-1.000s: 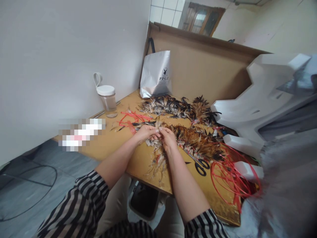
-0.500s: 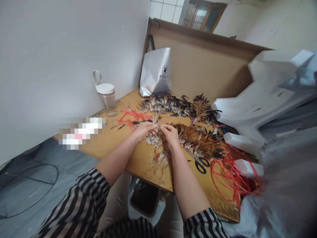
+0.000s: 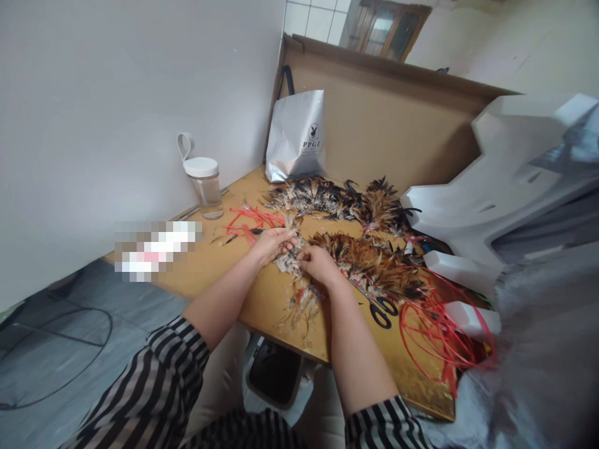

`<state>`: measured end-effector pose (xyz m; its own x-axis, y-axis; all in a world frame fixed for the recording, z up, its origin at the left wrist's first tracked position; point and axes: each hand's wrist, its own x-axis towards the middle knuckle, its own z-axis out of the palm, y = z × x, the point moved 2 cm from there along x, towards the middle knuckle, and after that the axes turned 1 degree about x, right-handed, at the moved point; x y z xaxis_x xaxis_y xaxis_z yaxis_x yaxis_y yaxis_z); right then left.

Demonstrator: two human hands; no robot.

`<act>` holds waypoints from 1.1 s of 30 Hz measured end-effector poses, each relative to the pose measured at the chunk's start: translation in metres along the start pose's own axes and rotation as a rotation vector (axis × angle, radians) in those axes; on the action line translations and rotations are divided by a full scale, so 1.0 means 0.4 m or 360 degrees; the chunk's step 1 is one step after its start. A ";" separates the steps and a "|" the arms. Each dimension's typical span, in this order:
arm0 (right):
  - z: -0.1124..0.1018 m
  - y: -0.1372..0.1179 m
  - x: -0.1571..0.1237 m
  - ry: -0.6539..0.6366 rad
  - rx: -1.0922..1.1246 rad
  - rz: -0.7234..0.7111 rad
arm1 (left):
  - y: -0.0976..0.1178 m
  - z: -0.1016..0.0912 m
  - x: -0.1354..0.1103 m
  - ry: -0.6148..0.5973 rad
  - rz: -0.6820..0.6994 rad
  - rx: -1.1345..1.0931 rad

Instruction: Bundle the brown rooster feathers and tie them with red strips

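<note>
My left hand (image 3: 271, 243) and my right hand (image 3: 319, 263) meet over a strip of brown and black feathers (image 3: 369, 262) on the wooden table (image 3: 219, 265). Fingers of both hands are curled and pinched on a small tuft of feathers (image 3: 292, 252) between them. More loose feathers (image 3: 302, 305) trail toward the table's near edge below my right wrist. A second feather pile (image 3: 327, 199) lies farther back.
Black scissors (image 3: 381, 308) lie right of my right arm, beside a tangle of red cord (image 3: 435, 337). More red cord (image 3: 248, 221) lies left of my hands. A lidded glass jar (image 3: 204, 186), a silver bag (image 3: 296, 137) and white foam pieces (image 3: 491, 187) stand behind.
My right hand has slid slightly down and toward me along the feathers; the left hand stays pinched at nearly the same spot.
</note>
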<state>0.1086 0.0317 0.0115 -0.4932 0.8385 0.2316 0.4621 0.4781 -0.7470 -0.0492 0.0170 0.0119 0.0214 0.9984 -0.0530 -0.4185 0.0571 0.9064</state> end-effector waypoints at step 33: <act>-0.038 -0.030 -0.001 -0.0025 0.0454 0.0228 | 0.006 0.025 -0.012 -0.0199 0.0255 0.0695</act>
<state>0.1147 0.0296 0.0299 -0.4505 0.8868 0.1036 0.3031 0.2611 -0.9165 -0.0413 0.0125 0.0182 0.1081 0.9858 0.1286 -0.0054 -0.1287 0.9917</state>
